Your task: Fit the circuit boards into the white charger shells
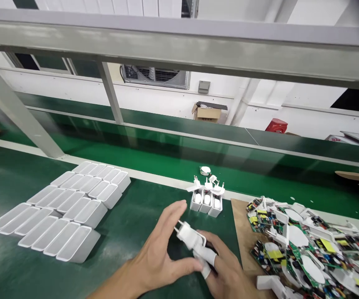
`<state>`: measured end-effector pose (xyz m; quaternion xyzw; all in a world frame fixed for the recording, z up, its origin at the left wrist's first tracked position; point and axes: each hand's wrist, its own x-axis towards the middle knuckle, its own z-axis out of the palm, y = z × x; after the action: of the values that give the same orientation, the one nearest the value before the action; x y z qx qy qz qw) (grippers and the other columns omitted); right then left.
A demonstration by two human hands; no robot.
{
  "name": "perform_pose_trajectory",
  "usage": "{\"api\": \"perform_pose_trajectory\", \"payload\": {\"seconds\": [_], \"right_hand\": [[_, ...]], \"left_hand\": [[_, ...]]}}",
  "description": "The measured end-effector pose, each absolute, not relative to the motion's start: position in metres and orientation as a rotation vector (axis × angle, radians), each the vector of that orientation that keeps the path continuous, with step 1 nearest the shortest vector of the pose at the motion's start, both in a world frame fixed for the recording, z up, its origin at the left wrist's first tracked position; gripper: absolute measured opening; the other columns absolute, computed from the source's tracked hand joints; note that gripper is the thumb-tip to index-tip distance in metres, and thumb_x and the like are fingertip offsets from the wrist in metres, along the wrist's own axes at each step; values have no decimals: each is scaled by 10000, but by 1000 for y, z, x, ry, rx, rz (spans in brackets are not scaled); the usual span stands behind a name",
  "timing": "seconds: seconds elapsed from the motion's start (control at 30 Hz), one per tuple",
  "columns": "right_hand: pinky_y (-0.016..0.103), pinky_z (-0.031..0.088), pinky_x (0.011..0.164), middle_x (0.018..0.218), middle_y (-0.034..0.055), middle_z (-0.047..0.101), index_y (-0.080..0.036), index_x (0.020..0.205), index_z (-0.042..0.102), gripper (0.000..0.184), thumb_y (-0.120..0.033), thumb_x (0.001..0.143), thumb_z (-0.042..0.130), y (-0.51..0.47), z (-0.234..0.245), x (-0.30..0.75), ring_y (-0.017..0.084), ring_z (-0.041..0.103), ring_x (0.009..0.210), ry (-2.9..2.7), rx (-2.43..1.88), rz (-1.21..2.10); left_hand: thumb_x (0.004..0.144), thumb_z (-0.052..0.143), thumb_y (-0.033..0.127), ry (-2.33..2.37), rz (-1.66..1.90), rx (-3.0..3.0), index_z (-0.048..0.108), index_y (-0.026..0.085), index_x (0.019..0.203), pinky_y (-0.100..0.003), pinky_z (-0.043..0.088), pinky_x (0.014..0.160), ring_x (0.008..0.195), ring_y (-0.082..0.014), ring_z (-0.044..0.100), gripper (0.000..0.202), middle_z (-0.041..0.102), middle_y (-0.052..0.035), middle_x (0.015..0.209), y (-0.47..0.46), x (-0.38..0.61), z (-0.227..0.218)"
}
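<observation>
Green bench [142, 216] bears three filled cases [206, 207], right grip [227, 268] clasping one white plug [189, 235], left grip [154, 257] spread (contact unclear).

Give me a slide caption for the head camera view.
Right hand holding a white two-pin plug, left hand open beside it, between white cases and piled circuit boards.

Plug [188, 236]: white. Finger covers [208, 255]: white. Boxes [85, 244]: white, greyish inside on my remote feed. Bench [138, 211]: deep green. Belt [160, 158]: brighter green. Circuit boards [295, 256]: green, with white discs [297, 236] and yellow patches [327, 245]. Carton [207, 113]: brown.
</observation>
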<state>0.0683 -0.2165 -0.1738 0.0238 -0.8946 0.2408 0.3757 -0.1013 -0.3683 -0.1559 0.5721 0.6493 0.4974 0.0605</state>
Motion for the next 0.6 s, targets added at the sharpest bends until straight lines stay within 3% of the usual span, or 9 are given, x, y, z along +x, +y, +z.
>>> {"api": "perform_pose_trajectory", "payload": {"seconds": [0.1,0.13,0.2,0.27,0.33,0.43,0.6], "right_hand": [[347,677,885,1244,144,713,-204,1361,621,450,-20,970,494,-217,-174,66,249,755,1091,-2366,11,635],[339,676,881,1234,140,713,-209,1388,604,470,-17,973,494,-218,-173,64,241,755,1081,-2370,-8,647],[334,670,894,1214,136,712,-206,1428,571,494,-17,978,496,-220,-171,62,232,751,1066,-2344,-34,654],[330,664,910,1205,133,705,-200,1432,561,498,-9,977,499,-223,-168,61,225,741,1067,-2311,-40,658],[324,657,917,1229,143,686,-196,1384,585,464,1,971,506,-224,-166,62,224,729,1091,-2294,-25,666],[305,669,835,1229,158,675,-191,1254,616,381,-6,949,481,-226,-167,64,227,740,1046,-2309,47,636],[281,666,718,1136,135,690,-191,1247,576,410,4,909,451,-227,-175,62,204,742,894,-2343,39,614]], "left_hand": [[1085,567,245,2008,1451,1795,540,281,1497,-436,557,1122,1341,-293,606,414,568,-136,1471,-364,-101,-147],[1104,487,187,2017,1442,1760,602,263,1416,-380,583,1070,1255,-255,654,341,614,-122,1389,-363,-101,-144],[1115,424,163,2020,1442,1687,654,244,1298,-318,608,978,1130,-217,694,304,653,-101,1275,-363,-101,-142],[1121,424,195,2018,1456,1658,648,252,1291,-317,609,965,1118,-214,690,287,644,-95,1272,-365,-101,-142],[1116,481,294,2012,1478,1680,588,270,1400,-365,599,1022,1215,-251,654,304,590,-114,1374,-368,-102,-145],[1040,638,445,2037,1501,1736,453,271,1543,-435,584,1063,1339,-325,573,563,464,-157,1528,-370,-102,-151],[1097,491,231,2075,1397,1692,555,271,1384,-334,597,942,1151,-230,673,296,599,-108,1357,-365,-102,-153]]}}
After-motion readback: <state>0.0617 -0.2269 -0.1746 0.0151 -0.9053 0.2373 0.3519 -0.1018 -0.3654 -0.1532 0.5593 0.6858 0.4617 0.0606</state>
